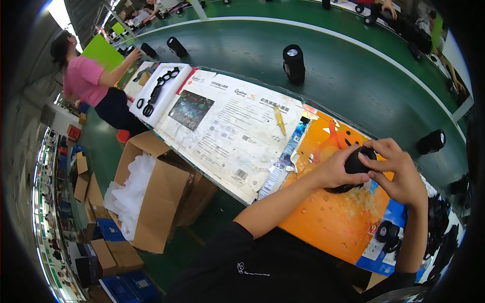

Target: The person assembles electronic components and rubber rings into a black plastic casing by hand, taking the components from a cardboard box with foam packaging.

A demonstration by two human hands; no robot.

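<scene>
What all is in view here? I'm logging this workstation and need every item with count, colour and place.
Black rounded part: 1, black, held in both hands over the orange sheet.
Orange printed sheet: 1, orange and blue, under the hands.
White printed sheet: 1, white, left half of the table.
Yellow tool: 1, lying on the white sheet.
Black cylinders: at least 4, standing or lying on the green belt.
Open cardboard box: 1, brown, white packing inside, on the floor at left.
Co-worker: 1, pink top, far left.
Left hand: gripping the part.
Right hand: gripping the part.
</scene>
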